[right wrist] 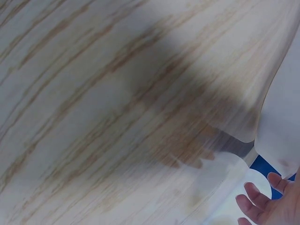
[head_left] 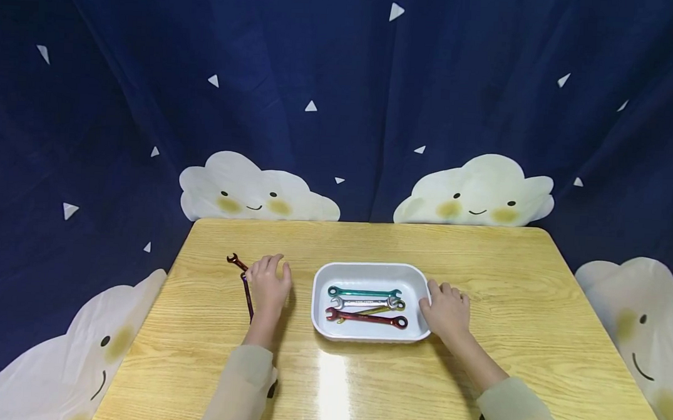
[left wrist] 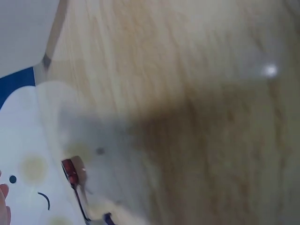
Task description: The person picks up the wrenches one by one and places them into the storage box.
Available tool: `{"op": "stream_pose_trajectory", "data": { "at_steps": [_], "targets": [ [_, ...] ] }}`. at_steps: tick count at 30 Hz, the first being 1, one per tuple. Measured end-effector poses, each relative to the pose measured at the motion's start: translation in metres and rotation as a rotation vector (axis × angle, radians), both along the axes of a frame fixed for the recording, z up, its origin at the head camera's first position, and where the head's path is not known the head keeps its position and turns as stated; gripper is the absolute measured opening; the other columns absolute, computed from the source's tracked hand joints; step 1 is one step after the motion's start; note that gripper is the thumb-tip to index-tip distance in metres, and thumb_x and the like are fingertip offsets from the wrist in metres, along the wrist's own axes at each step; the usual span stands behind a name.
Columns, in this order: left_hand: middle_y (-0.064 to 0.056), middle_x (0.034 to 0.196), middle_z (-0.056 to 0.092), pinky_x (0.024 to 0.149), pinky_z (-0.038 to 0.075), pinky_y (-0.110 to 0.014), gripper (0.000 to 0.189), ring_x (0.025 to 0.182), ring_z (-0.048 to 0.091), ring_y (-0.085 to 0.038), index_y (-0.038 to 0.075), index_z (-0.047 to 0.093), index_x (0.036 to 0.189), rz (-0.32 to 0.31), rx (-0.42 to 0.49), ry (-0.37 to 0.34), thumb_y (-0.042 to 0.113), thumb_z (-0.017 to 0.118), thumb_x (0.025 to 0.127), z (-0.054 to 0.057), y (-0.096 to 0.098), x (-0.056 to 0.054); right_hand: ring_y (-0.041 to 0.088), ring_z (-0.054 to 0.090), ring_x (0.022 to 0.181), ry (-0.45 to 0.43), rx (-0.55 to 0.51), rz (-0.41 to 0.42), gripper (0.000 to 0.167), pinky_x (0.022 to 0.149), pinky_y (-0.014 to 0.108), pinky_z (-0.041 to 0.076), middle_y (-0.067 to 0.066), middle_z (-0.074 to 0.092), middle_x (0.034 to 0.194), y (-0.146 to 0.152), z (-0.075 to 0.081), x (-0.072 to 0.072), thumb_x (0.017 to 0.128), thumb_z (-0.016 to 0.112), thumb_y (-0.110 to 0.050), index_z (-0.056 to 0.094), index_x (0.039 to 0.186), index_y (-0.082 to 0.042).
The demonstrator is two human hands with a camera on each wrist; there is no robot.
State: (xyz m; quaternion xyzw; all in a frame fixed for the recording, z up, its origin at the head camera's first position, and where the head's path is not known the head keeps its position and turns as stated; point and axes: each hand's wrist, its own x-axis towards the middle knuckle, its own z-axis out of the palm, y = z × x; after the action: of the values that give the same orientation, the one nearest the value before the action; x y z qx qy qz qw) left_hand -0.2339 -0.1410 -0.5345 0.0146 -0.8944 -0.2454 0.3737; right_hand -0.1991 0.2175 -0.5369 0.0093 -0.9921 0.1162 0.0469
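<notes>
My left hand (head_left: 269,284) is over two combination wrenches on the table's left side, fingers loosely extended. One is a reddish-brown wrench (head_left: 237,261), partly hidden by the hand; the other is a purple wrench (head_left: 248,298). In the left wrist view, the fingertips (left wrist: 4,206) show at the left edge, apart from the reddish wrench (left wrist: 71,172). At the right end of a white tray (head_left: 368,269), my right hand (head_left: 449,309) pinches the rim, thumb over the inside edge. Inside lie a teal wrench (head_left: 363,293), silver wrench (head_left: 360,304), gold wrench (head_left: 374,310) and red wrench (head_left: 365,318).
Everything stands on a light wooden table (head_left: 514,274) with rounded far corners. A dark blue curtain (head_left: 343,60) with white triangles and smiling clouds hangs around its back and sides. Bright glare (head_left: 333,391) lies on the wood in front of the tray.
</notes>
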Motion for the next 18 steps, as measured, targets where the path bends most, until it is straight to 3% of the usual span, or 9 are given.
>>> {"op": "stream_pose_trajectory", "data": {
  "at_steps": [5,14,18],
  "targets": [
    [-0.015,0.094,0.065,0.082,0.034,-0.048,0.019,0.089,0.055,-0.033,0.004,0.067,0.095,0.045,0.038,-0.036,0.014,0.062,0.080,-0.004,-0.011,0.004,0.043,0.048,0.101,0.002,0.003,0.001,0.043,0.089,0.059,0.028,0.024,0.053,0.108,0.000,0.000,0.000,0.087,0.047,-0.031,0.049,0.122,-0.006],
    [-0.016,0.092,0.064,0.082,0.033,-0.049,0.018,0.086,0.054,-0.034,0.002,0.067,0.095,0.113,0.079,-0.001,0.012,0.062,0.080,-0.015,-0.029,0.006,0.043,0.048,0.101,0.002,0.002,0.000,0.042,0.088,0.059,0.029,0.024,0.053,0.108,-0.001,0.000,0.000,0.087,0.047,-0.031,0.049,0.121,-0.006],
    [-0.016,0.093,0.063,0.082,0.034,-0.049,0.018,0.086,0.054,-0.034,0.002,0.067,0.094,0.165,0.100,-0.019,0.011,0.063,0.079,-0.021,-0.036,0.007,0.043,0.048,0.100,0.012,0.002,0.002,0.042,0.088,0.059,0.029,0.023,0.054,0.107,0.000,-0.001,0.001,0.087,0.047,-0.031,0.050,0.120,-0.006]
  ]
}}
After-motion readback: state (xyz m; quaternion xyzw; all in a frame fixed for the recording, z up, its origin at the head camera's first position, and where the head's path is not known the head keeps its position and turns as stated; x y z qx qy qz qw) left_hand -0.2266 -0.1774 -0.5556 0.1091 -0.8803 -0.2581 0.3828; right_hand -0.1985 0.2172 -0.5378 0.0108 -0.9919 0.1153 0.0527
